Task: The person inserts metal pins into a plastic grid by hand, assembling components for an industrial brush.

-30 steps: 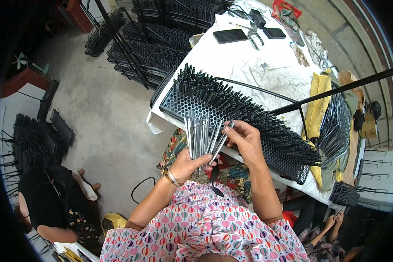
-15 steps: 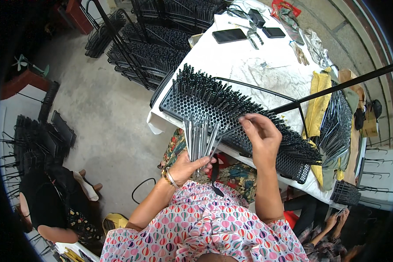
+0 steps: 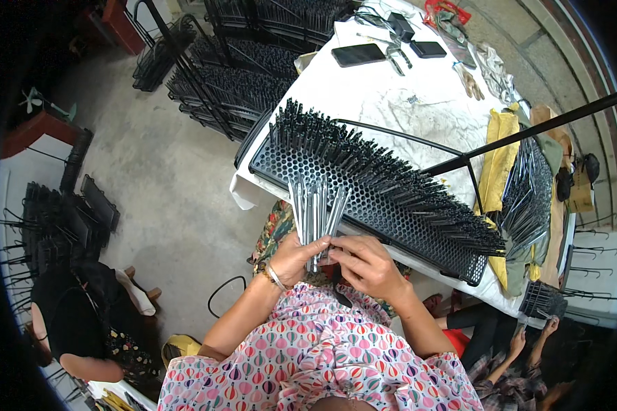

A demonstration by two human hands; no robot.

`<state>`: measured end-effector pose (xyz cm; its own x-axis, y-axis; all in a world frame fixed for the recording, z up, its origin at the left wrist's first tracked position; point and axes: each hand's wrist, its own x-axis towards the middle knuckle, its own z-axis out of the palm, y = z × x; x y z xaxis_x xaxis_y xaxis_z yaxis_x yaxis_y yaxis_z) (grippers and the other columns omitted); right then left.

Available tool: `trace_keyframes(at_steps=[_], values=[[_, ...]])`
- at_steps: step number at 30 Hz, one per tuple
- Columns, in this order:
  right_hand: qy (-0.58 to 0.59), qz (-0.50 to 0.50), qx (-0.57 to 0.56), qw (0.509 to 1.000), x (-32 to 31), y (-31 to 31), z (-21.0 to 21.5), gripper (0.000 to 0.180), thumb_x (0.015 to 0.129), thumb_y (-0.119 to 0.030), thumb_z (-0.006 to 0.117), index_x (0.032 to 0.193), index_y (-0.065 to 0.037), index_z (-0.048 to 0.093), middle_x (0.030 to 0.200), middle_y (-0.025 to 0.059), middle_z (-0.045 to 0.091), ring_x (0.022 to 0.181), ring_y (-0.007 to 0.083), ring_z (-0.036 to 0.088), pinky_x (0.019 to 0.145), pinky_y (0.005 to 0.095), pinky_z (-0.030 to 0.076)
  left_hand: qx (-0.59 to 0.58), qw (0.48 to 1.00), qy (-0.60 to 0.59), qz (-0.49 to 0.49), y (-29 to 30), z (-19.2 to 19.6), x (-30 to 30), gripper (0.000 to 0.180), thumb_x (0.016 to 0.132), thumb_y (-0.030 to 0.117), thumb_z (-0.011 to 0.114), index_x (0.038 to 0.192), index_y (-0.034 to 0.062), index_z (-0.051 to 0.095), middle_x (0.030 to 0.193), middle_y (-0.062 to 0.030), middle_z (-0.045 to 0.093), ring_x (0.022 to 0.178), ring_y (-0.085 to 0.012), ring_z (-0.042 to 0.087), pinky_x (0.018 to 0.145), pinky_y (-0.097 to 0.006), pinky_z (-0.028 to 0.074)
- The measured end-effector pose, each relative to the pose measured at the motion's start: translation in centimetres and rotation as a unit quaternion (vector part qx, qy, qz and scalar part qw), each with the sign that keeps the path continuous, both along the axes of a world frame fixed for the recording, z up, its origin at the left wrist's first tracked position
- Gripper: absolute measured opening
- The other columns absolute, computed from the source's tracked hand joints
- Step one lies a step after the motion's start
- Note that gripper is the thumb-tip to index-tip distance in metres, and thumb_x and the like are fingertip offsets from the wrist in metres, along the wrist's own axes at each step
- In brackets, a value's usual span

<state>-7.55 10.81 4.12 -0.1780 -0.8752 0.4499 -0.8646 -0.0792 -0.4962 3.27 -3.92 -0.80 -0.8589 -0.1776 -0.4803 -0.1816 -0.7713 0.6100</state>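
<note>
Rods [image 3: 315, 214] stood gripped in the left hand [image 3: 292, 260], centre frame; the right hand [image 3: 373, 268], grip unclear, seemingly was separating one, next needing a fine pinch.

a bundle of slim silvery rods [image 3: 314, 212] sits in the left grip [image 3: 293, 260], its far ends fanned apart.

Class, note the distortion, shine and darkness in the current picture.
Head view: corners go dark, and the edge of the paving curves at upper right; same view: silvery rods in the left hand carry pale highlights; same view: lower right is murky, with detail lost.
</note>
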Motion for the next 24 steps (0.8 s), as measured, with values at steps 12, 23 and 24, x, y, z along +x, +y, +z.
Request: trace_keyframes(at_steps=[12, 23, 24], values=[[-0.536, -0.247, 0.058, 0.805, -3.1, -4.3, 0.5, 0.035, 0.080, -0.013, 0.070, 0.107, 0.006, 0.059, 0.079, 0.0095, 0.066, 0.065, 0.0088, 0.059, 0.048, 0.0217, 0.045, 0.001, 0.998, 0.014, -0.061, -0.4, 1.9, 0.3, 0.022, 0.085, 0.006, 0.063, 0.105, 0.0006, 0.058, 0.092, -0.0093, 0.065, 0.079, -0.0172, 0.063, 0.069, -0.029, 0.053], [-0.507, -0.229, -0.010, 0.831, -4.0, -6.1, 2.9, 0.022, 0.083, -0.004, 0.064, 0.102, 0.005, 0.060, 0.086, 0.0119, 0.068, 0.081, 0.0143, 0.065, 0.063, 0.0217, 0.051, 0.005, 1.000, -0.002, 0.021, -1.1, -0.2, 1.3, 0.024, 0.087, 0.008, 0.061, 0.108, -0.0019, 0.056, 0.097, -0.0122, 0.064, 0.087, -0.0190, 0.064, 0.072, -0.030, 0.055], [-0.484, -0.202, -0.070, 0.848, -4.3, -6.7, 3.6, 0.022, 0.083, -0.002, 0.064, 0.103, 0.005, 0.060, 0.087, 0.0125, 0.068, 0.081, 0.0146, 0.065, 0.067, 0.0229, 0.052, 0.003, 1.000, -0.002, 0.024, -1.4, -0.2, 1.3, 0.024, 0.087, 0.008, 0.061, 0.108, -0.0019, 0.056, 0.097, -0.0122, 0.064, 0.087, -0.0190, 0.064, 0.072, -0.030, 0.055]])
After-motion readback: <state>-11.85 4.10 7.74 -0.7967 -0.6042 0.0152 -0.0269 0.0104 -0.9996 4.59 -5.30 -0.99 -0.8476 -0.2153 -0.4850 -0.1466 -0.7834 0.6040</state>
